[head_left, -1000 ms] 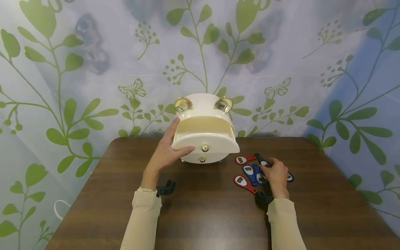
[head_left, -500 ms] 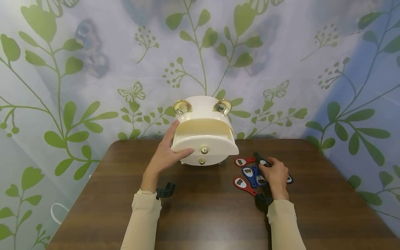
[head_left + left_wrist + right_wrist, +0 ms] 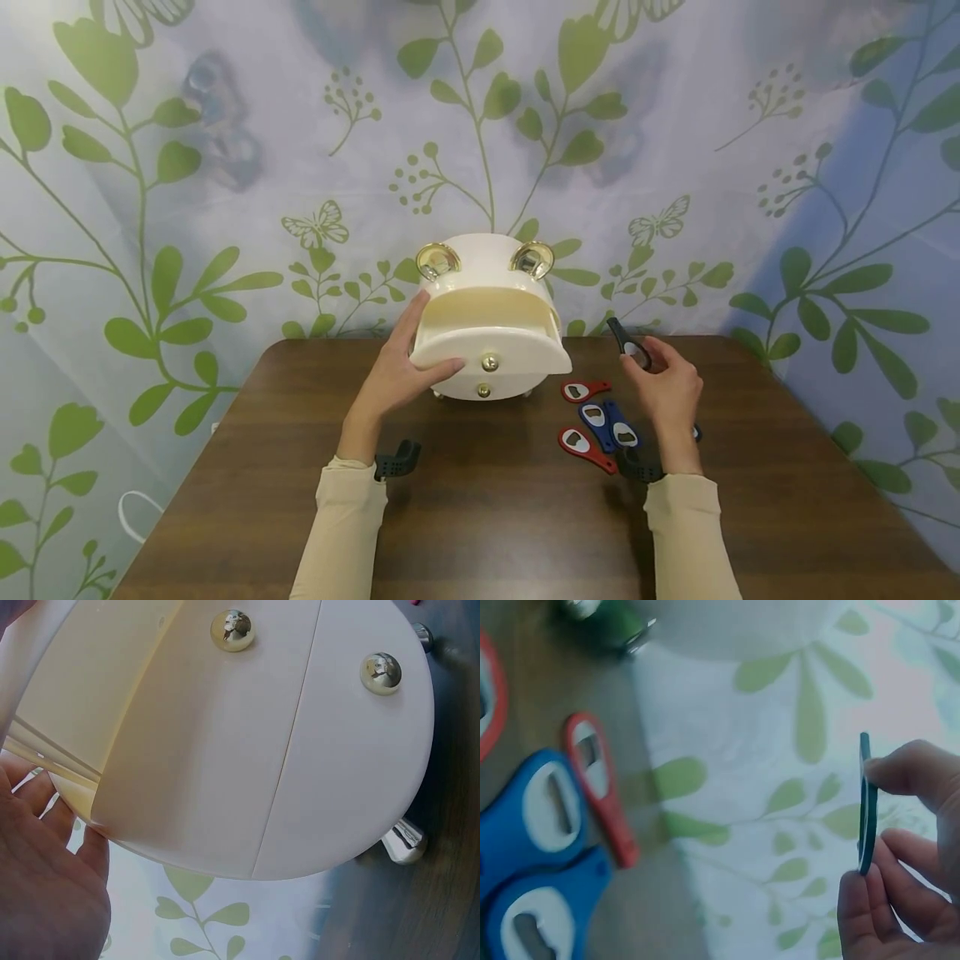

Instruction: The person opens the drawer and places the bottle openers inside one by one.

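Observation:
A white drawer box point(image 3: 491, 258) with gold ears and gold knobs stands at the table's back, its upper drawer point(image 3: 487, 354) pulled out. My left hand point(image 3: 390, 375) holds the box's left side, thumb across the drawer front; in the left wrist view its fingers point(image 3: 56, 817) lie at the box's edge. My right hand point(image 3: 667, 387) pinches a dark bottle opener point(image 3: 628, 343) in the air, right of the box. In the right wrist view that opener point(image 3: 866, 802) shows edge-on, dark green, between thumb and fingers. No contents show in the visible part of the drawer.
Right of the box lie a red bottle opener point(image 3: 583, 391), two blue ones, the nearer blue opener point(image 3: 624, 433) touching the other, and another red opener point(image 3: 585, 448). One more dark-rimmed opener point(image 3: 697, 432) is mostly hidden behind my right wrist. A patterned cloth point(image 3: 300, 125) hangs behind the table.
My right hand has lifted the dark bottle opener off the table and up from beside the others. The left hand stays on the box, and the drawer remains pulled out.

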Demonstrator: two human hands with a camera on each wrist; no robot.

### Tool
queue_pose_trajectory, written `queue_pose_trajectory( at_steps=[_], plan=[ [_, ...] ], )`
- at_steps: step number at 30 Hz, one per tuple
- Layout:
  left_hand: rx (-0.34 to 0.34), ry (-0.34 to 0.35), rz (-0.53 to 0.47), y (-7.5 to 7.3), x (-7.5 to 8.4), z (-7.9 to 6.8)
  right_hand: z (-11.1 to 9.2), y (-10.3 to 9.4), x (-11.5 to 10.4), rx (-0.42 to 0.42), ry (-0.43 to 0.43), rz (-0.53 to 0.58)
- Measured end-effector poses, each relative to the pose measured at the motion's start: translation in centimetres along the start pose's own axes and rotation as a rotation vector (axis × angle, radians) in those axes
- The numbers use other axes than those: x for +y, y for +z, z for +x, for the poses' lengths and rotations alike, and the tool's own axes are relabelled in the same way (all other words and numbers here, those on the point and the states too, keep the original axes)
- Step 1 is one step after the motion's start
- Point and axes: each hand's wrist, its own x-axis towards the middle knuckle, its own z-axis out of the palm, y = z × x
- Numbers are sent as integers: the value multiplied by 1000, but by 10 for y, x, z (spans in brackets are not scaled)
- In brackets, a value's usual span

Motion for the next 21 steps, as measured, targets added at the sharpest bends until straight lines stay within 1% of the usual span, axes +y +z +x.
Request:
queue_pose_trajectory(
  at_steps=[6, 11, 15, 21],
  plan=[
    [2, 4, -2, 1, -1, 0, 0, -8, -26, -23, -6, 95],
    [5, 5, 3, 1, -1, 0, 0, -13, -47, -61, -36, 165],
    [3, 9, 5, 1, -1, 1, -3, -14, -63, -118, -74, 186],
    [4, 10, 9, 1, -1, 0, -9, -12, -79, -198, -94, 192]
  ],
)
